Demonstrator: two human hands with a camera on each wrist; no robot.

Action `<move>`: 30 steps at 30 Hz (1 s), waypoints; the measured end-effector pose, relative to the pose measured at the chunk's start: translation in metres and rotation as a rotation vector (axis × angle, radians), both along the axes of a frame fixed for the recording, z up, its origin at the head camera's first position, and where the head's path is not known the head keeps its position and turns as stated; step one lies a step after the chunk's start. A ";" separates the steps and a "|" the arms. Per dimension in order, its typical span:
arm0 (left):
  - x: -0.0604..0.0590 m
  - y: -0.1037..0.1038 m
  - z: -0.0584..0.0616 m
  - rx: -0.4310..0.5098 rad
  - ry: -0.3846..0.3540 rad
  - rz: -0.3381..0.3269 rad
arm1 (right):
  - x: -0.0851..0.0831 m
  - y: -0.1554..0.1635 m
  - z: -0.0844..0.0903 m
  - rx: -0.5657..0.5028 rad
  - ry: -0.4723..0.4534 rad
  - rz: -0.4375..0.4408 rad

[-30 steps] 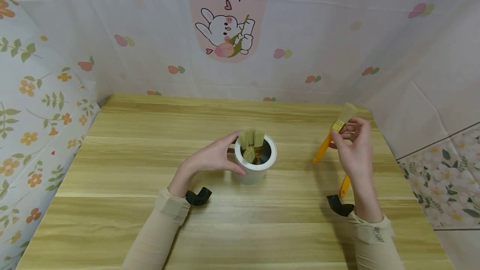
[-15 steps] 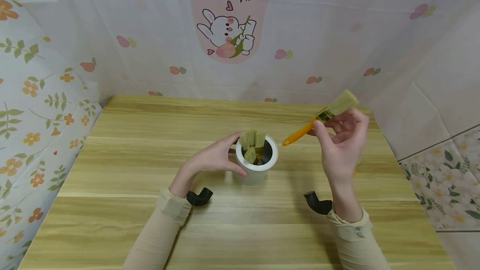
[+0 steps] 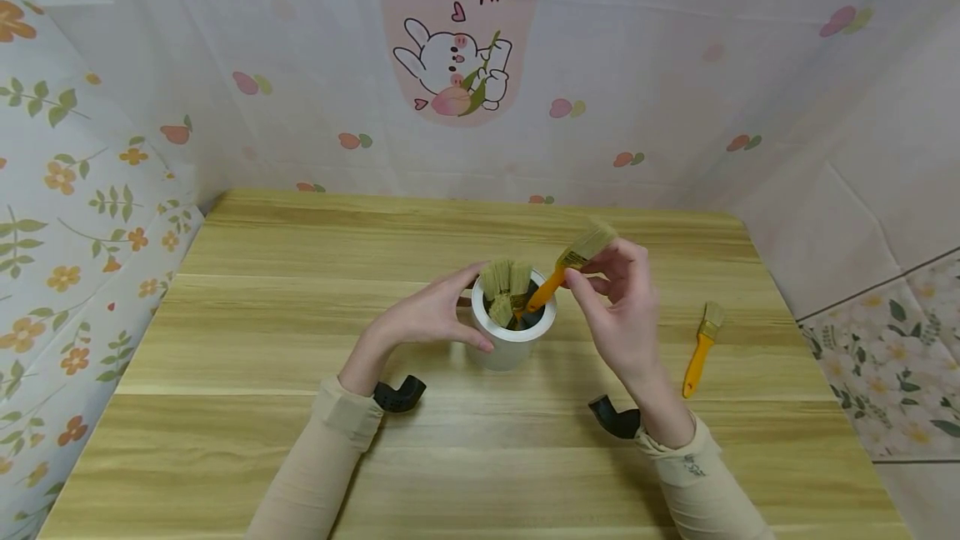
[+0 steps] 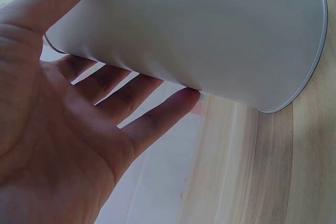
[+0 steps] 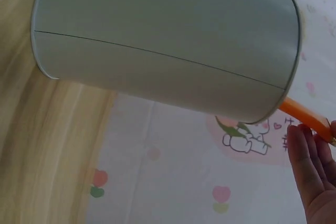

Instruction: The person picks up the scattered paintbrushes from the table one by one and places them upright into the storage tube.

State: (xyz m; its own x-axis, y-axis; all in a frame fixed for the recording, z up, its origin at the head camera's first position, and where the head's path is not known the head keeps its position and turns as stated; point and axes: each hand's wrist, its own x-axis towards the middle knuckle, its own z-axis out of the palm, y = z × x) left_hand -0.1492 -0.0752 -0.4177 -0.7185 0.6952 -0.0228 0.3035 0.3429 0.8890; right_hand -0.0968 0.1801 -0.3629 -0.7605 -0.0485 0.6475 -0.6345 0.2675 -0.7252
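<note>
A white cylindrical canister (image 3: pixel 504 354) stands upright on the wooden table, with several paintbrushes (image 3: pixel 504 286) in it, bristles up. My left hand (image 3: pixel 427 312) grips its left side, thumb in front and fingers behind; the left wrist view shows the fingertips against the canister wall (image 4: pixel 184 30). Right of the canister, my right hand (image 3: pixel 618 307) pinches a paintbrush (image 3: pixel 576 255) near its metal band. Its orange handle (image 5: pixel 304 115) points down to the left, its end inside the canister's mouth, and its bristles tilt up to the right.
Another orange-handled paintbrush (image 3: pixel 701 350) lies on the table (image 3: pixel 300 307) at the right, bristles away from me. A patterned cloth (image 3: pixel 315 40) hangs behind the table and along both sides.
My right hand has carried the paintbrush leftward from the table's right side to the canister's mouth, uncovering the brush lying there. The left hand stays on the canister.
</note>
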 end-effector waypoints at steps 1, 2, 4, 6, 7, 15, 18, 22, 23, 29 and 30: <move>0.000 0.000 0.000 -0.003 -0.001 0.001 | 0.000 0.000 -0.002 0.035 -0.004 -0.008; 0.000 0.000 0.000 -0.005 0.000 0.003 | 0.000 0.000 -0.004 0.069 -0.007 -0.019; 0.000 0.000 0.000 -0.006 0.000 0.004 | 0.000 0.000 -0.007 0.130 -0.008 -0.040; 0.000 0.000 0.000 0.012 -0.011 0.000 | 0.000 0.000 -0.009 0.179 -0.005 -0.056; 0.000 0.000 0.000 0.024 -0.015 -0.003 | 0.000 0.000 -0.009 0.197 -0.002 -0.063; 0.001 0.000 0.000 0.055 -0.019 -0.005 | -0.002 0.006 -0.009 0.157 0.007 -0.062; 0.001 0.000 0.000 0.054 -0.023 -0.005 | -0.002 0.011 -0.006 0.127 -0.001 -0.068; 0.000 0.000 0.000 0.047 -0.021 -0.006 | -0.003 0.024 -0.003 0.088 -0.025 -0.100; 0.000 0.000 0.000 0.043 -0.019 -0.005 | -0.002 0.029 -0.002 0.074 -0.031 -0.112; -0.001 0.000 -0.001 0.049 -0.019 -0.011 | -0.001 0.060 -0.008 -0.039 -0.075 -0.165; -0.001 0.000 -0.001 0.051 -0.018 -0.013 | -0.001 0.065 -0.010 -0.055 -0.081 -0.169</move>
State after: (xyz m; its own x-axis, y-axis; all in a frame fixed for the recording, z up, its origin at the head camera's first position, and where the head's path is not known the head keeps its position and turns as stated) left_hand -0.1501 -0.0749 -0.4186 -0.7090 0.7052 0.0005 0.2918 0.2928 0.9105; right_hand -0.0982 0.2454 -0.3729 -0.8044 0.1177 0.5823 -0.5233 0.3237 -0.7883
